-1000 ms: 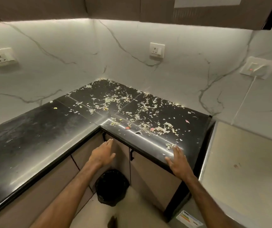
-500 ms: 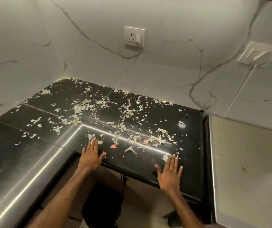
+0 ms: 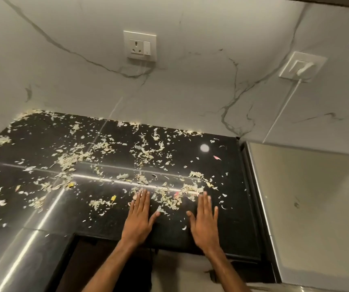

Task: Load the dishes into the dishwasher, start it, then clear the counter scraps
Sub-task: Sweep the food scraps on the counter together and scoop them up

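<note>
hands flat on counter (image 3: 228,228), left hand (image 3: 138,220), right hand (image 3: 204,223), fingers among scraps (image 3: 165,200)

Bare left grip (image 3: 137,222), bare right grip (image 3: 204,226), bare forearms (image 3: 109,267)

White marble-look wall (image 3: 190,91) behind and to both sides, crossed by thin grey veins. On it, a white socket (image 3: 140,46) with a switch, above mid-worktop; further right, a second socket (image 3: 287,69) with a white plug (image 3: 305,68) in it and a thin white cord (image 3: 281,110) slanting down the wall. Below, a glossy black L-shaped worktop (image 3: 232,218) in the corner, streaked with bright reflected strips (image 3: 97,178) and one round glare spot (image 3: 204,147). Just beside its right end, a pale beige surface (image 3: 308,197) with a metal edge. Under the front edge, a dark recess (image 3: 110,262). Top right, a sliver of dark cabinet (image 3: 338,0).
</note>
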{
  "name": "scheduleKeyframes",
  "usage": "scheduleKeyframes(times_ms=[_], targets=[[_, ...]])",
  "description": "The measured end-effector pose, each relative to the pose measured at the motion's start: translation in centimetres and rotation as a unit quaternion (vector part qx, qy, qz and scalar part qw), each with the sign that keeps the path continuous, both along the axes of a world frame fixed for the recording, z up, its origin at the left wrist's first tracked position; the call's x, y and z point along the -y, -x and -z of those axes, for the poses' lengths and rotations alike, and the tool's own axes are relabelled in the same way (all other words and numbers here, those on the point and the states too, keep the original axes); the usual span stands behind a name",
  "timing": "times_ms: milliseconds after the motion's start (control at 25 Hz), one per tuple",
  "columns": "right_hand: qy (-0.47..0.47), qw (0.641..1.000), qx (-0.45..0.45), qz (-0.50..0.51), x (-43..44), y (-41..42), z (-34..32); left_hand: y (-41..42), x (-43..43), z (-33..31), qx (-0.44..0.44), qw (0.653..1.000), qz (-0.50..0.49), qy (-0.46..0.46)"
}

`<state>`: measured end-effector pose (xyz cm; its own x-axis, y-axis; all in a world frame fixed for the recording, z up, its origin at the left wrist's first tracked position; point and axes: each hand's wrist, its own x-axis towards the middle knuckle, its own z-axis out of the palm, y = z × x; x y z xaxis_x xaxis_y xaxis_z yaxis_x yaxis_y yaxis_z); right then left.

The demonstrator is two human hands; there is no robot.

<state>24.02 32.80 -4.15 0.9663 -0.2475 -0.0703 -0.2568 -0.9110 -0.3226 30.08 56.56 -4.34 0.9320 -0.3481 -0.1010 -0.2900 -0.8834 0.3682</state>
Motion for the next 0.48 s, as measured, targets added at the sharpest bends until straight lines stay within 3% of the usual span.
scheduleKeyframes(times_ms=[120,240,360,480], targets=[[-0.002,0.993,-0.027,0.114,5.2,1.2,-0.4,0.8,1.2,0.0,0.016,0.999,0.042,-0.009],[0.011,0.988,-0.074,0.132,6.8,0.0,-0.5,0.2,3.2,-0.7,0.017,0.998,0.055,0.007],[0.001,0.997,-0.076,0.032,4.4,-3.3,-0.7,-1.4,5.5,-1.7,0.034,0.998,0.049,0.014],[-0.075,0.993,-0.035,-0.082,2.0,-4.9,-0.7,-3.4,8.2,-2.5,0.018,0.998,0.042,0.034]])
